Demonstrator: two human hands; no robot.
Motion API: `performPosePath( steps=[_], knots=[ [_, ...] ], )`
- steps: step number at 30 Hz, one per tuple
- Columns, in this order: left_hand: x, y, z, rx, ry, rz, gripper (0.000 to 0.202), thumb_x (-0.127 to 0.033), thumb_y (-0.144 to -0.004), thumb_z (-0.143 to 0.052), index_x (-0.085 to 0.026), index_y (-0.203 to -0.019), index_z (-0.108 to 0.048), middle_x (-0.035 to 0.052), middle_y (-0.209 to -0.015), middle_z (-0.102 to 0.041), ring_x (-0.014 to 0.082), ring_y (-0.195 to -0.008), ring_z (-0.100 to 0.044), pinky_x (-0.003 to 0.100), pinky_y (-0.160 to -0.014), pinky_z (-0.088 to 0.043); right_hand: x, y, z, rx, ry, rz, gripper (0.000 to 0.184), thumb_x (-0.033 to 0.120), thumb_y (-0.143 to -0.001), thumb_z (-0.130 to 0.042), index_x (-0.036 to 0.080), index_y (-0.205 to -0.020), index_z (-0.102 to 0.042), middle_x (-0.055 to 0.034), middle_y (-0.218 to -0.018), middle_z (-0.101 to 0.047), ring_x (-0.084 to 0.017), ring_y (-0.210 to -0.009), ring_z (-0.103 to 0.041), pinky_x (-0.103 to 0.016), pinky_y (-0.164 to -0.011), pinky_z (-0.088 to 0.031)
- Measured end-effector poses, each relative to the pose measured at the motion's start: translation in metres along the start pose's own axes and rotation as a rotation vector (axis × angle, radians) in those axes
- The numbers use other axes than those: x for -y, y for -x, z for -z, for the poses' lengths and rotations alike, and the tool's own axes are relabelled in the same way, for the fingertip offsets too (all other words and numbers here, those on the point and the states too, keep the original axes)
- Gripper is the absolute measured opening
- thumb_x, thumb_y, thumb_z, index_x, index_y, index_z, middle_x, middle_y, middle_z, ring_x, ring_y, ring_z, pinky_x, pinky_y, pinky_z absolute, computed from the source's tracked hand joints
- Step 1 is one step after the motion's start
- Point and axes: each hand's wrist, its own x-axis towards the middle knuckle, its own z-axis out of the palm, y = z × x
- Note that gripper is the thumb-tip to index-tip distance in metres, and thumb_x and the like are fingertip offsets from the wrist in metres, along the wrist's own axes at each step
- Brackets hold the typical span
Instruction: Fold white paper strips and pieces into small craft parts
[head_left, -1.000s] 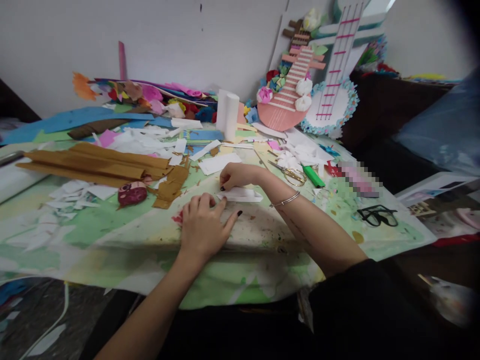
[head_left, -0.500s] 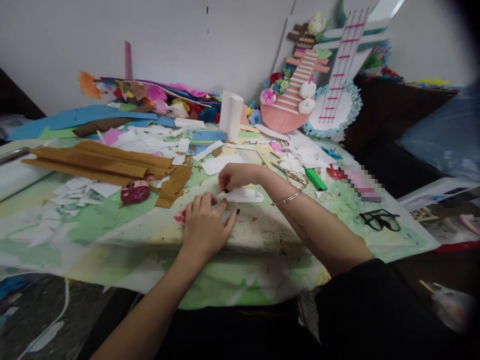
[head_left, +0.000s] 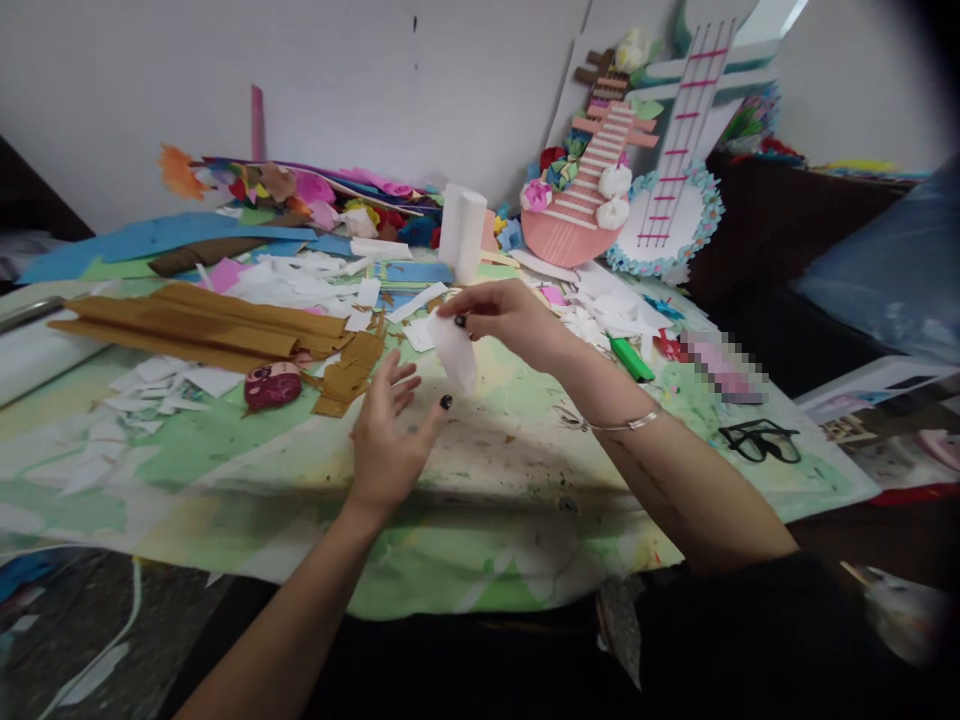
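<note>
Raised over the table, my right hand [head_left: 499, 318] pinches the top of a small white paper piece [head_left: 458, 362] between thumb and fingers. The paper hangs down, thin and slightly blurred. Just left of it and lower, my left hand [head_left: 390, 435] is open, its fingers spread and the thumb pointing toward the paper without touching it. A bracelet circles my right forearm. Under that wrist the scissors [head_left: 574, 417] show only in part, their blades hidden by my arm.
Brown crepe paper [head_left: 202, 325] and a dark red round item [head_left: 271, 385] lie left. White scraps [head_left: 300, 275] cover the back. A green marker [head_left: 631, 358] and black glasses [head_left: 761, 441] lie right. Two paper instruments, one a pink lute shape [head_left: 566, 235], lean on the wall.
My right hand has lifted the white paper off the table, and the paper now hangs downward. My left hand has let go, moved slightly left and spread its fingers.
</note>
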Motion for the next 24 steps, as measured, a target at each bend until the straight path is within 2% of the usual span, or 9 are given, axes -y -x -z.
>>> performPosePath(
  steps=[3,5,6,9,11,14,17,21,24],
  knots=[
    [0.003,-0.005,0.002,0.085,0.158,0.096,0.099,-0.036,-0.068,-0.08,-0.033,-0.148,-0.021,0.0135,-0.143,-0.041,0.0239,-0.112,-0.062,0.042,-0.095,-0.055,-0.002,0.027,0.002,-0.199,-0.181,-0.059,0.041,0.005,-0.069,-0.053,0.016,-0.102,-0.074,-0.0055,-0.106,-0.074,-0.015,-0.088,-0.066,-0.03,-0.077,-0.053],
    [0.003,-0.006,0.003,0.135,0.115,0.099,0.107,-0.027,-0.061,-0.083,-0.036,-0.147,-0.02,0.0129,-0.146,-0.036,0.0219,-0.103,-0.066,0.041,-0.09,-0.058,-0.013,0.048,-0.001,-0.345,-0.152,-0.134,0.042,0.004,-0.067,-0.054,0.017,-0.101,-0.075,-0.0042,-0.101,-0.076,-0.016,-0.091,-0.067,-0.032,-0.084,-0.053],
    [0.001,-0.007,0.003,0.157,0.071,0.089,0.106,-0.023,-0.06,-0.082,-0.036,-0.147,-0.023,0.0126,-0.146,-0.035,0.0205,-0.098,-0.067,0.039,-0.087,-0.059,-0.021,0.059,-0.004,-0.391,-0.086,-0.171,0.041,0.004,-0.067,-0.055,0.017,-0.1,-0.076,-0.0041,-0.101,-0.076,-0.017,-0.093,-0.068,-0.034,-0.087,-0.052],
    [-0.004,-0.005,0.002,0.172,-0.067,0.032,0.082,-0.015,-0.066,-0.072,-0.029,-0.14,-0.037,0.0118,-0.139,-0.039,0.016,-0.088,-0.068,0.035,-0.08,-0.061,-0.043,0.09,-0.012,-0.471,0.179,-0.241,0.031,0.007,-0.069,-0.061,0.019,-0.092,-0.078,-0.006,-0.096,-0.077,-0.021,-0.09,-0.069,-0.036,-0.081,-0.053],
    [-0.007,-0.003,0.001,0.141,-0.132,-0.01,0.068,-0.014,-0.07,-0.067,-0.023,-0.133,-0.043,0.0119,-0.136,-0.041,0.0139,-0.083,-0.068,0.034,-0.079,-0.061,-0.052,0.108,-0.016,-0.47,0.356,-0.208,0.03,0.005,-0.069,-0.062,0.02,-0.089,-0.079,-0.0064,-0.091,-0.078,-0.022,-0.085,-0.069,-0.038,-0.082,-0.052],
    [-0.009,0.0,0.001,0.116,-0.251,-0.116,0.048,-0.012,-0.071,-0.065,-0.018,-0.117,-0.052,0.0125,-0.131,-0.046,0.019,-0.095,-0.066,0.037,-0.083,-0.059,-0.057,0.128,-0.022,-0.447,0.54,-0.133,0.024,0.007,-0.073,-0.064,0.022,-0.085,-0.08,-0.0057,-0.085,-0.077,-0.022,-0.084,-0.065,-0.037,-0.08,-0.05],
    [-0.011,0.002,0.002,0.106,-0.378,-0.278,0.023,-0.01,-0.074,-0.064,-0.018,-0.095,-0.059,0.01,-0.117,-0.057,0.0256,-0.111,-0.059,0.041,-0.093,-0.053,-0.055,0.14,-0.028,-0.432,0.624,-0.058,0.019,0.009,-0.077,-0.066,0.021,-0.083,-0.079,-0.0062,-0.079,-0.074,-0.023,-0.084,-0.059,-0.036,-0.076,-0.048],
    [-0.012,-0.001,0.004,0.055,-0.475,-0.367,0.007,-0.013,-0.078,-0.064,-0.018,-0.082,-0.061,0.0072,-0.098,-0.063,0.0247,-0.098,-0.061,0.043,-0.091,-0.05,-0.054,0.148,-0.036,-0.466,0.69,0.044,0.016,0.013,-0.081,-0.065,0.021,-0.083,-0.079,-0.0067,-0.075,-0.069,-0.023,-0.082,-0.051,-0.037,-0.074,-0.045],
    [-0.012,-0.007,0.007,0.104,-0.526,-0.371,0.002,-0.018,-0.08,-0.064,-0.018,-0.082,-0.063,0.0071,-0.092,-0.063,0.0253,-0.094,-0.061,0.042,-0.088,-0.05,-0.055,0.149,-0.039,-0.504,0.697,0.1,0.018,0.016,-0.085,-0.061,0.02,-0.083,-0.079,-0.0082,-0.075,-0.067,-0.024,-0.082,-0.049,-0.038,-0.074,-0.044]
  ],
)
